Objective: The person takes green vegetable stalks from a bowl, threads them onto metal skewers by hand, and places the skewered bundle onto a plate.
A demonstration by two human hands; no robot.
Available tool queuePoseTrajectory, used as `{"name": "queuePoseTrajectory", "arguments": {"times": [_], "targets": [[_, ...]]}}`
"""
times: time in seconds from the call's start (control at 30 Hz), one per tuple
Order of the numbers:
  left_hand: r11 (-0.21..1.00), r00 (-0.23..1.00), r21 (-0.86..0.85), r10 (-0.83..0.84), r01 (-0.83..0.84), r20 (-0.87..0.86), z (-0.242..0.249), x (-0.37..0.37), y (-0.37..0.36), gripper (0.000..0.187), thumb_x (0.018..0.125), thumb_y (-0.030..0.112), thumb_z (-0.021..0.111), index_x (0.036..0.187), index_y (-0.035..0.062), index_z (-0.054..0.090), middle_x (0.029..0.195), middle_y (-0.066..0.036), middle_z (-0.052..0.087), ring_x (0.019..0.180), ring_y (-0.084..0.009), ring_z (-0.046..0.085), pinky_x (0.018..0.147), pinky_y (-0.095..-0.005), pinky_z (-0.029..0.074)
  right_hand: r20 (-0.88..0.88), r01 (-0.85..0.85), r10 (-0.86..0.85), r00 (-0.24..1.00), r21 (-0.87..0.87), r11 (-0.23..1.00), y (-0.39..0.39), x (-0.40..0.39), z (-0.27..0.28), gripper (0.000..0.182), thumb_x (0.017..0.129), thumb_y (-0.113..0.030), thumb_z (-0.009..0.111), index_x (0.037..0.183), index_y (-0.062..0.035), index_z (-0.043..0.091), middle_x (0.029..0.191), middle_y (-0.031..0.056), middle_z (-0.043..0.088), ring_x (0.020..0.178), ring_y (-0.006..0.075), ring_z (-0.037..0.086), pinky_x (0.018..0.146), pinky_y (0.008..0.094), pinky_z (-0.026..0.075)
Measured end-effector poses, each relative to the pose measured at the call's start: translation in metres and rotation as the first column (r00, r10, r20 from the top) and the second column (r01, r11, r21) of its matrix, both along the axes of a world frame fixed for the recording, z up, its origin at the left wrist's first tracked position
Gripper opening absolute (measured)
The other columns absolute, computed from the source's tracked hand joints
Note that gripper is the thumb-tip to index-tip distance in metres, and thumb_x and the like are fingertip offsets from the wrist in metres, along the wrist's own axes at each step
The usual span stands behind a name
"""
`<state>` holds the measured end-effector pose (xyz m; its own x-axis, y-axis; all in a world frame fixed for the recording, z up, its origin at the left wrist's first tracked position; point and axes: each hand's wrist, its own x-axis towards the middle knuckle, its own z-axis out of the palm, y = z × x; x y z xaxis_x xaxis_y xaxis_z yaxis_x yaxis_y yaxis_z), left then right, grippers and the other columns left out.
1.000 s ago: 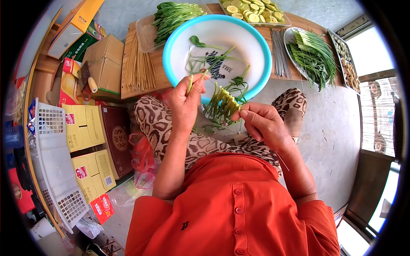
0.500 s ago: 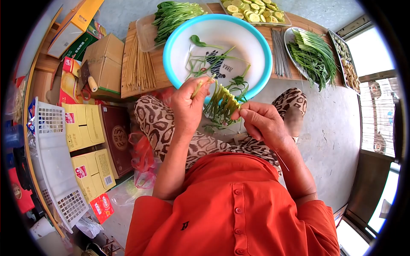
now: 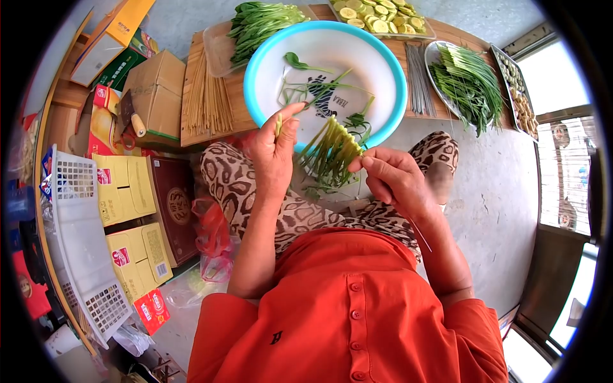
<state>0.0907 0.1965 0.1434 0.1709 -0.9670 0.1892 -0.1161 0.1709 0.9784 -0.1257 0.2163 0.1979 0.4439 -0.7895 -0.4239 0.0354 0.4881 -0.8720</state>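
Note:
My right hand (image 3: 397,182) pinches a thin bamboo skewer threaded with several green vegetable stalks (image 3: 331,150), which hang in a row above my lap. My left hand (image 3: 273,153) holds one loose green stalk (image 3: 279,122) between thumb and fingers, just left of the skewered bunch. Both hands hover at the near rim of a white basin with a blue rim (image 3: 257,70), which holds a few loose green stems and leaves (image 3: 319,89).
A low wooden table (image 3: 191,131) carries a bundle of bamboo skewers (image 3: 206,99), a tray of leafy greens (image 3: 258,25), sliced yellow vegetables (image 3: 382,14), metal skewers (image 3: 418,80), a plate of chives (image 3: 469,83). Cardboard boxes (image 3: 156,89) and a white crate (image 3: 83,236) stand at left.
My left hand drew back from the skewer and lifted its single stalk upright. The skewered bunch tilted up and moved slightly toward the basin.

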Motion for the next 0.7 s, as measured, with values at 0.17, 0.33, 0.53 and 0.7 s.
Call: {"name": "queuePoseTrajectory", "arguments": {"times": [0.17,0.33,0.53,0.7], "targets": [[1.000,0.998,0.013,-0.017,0.018,-0.065,-0.002,0.006,-0.005,0.034,0.099,0.028,0.050,0.121,0.0029,0.057,0.076,0.002,0.054,0.064,-0.0036,0.042,0.057,-0.0195,0.037,0.007,0.017,-0.017,1.000,0.011,1.000,0.000,-0.002,-0.003,0.026,0.099,-0.023,0.048,0.098,-0.0026,0.065,0.050,-0.0056,0.040,0.043,0.0034,0.032,0.043,0.0201,0.022],[0.994,0.977,0.021,-0.097,0.103,-0.190,-0.003,0.001,-0.006,0.028,0.102,0.024,0.037,0.120,0.0045,0.046,0.082,0.000,0.051,0.054,-0.0033,0.036,0.048,-0.0183,0.028,-0.020,-0.007,0.006,1.000,-0.004,1.000,0.001,0.000,0.000,0.026,0.099,-0.023,0.049,0.098,-0.0031,0.065,0.051,-0.0055,0.041,0.043,0.0031,0.032,0.043,0.0202,0.022],[0.995,0.944,0.049,-0.067,0.087,-0.323,-0.004,-0.005,-0.004,0.018,0.099,0.020,0.049,0.107,0.0039,0.053,0.085,0.001,0.055,0.055,-0.0020,0.038,0.048,-0.0178,0.031,-0.014,-0.027,0.027,1.000,-0.010,1.000,0.004,0.002,0.003,0.026,0.098,-0.023,0.049,0.097,-0.0031,0.065,0.051,-0.0059,0.040,0.043,0.0026,0.032,0.043,0.0197,0.022],[0.989,0.902,0.100,-0.054,0.106,-0.427,-0.004,-0.004,-0.005,0.020,0.097,0.020,0.055,0.101,0.0030,0.064,0.084,0.002,0.056,0.054,-0.0015,0.041,0.046,-0.0177,0.031,-0.018,-0.042,0.042,0.999,-0.015,0.999,0.004,0.004,0.005,0.026,0.098,-0.023,0.049,0.097,-0.0028,0.065,0.051,-0.0060,0.040,0.043,0.0025,0.032,0.043,0.0197,0.021]]}}
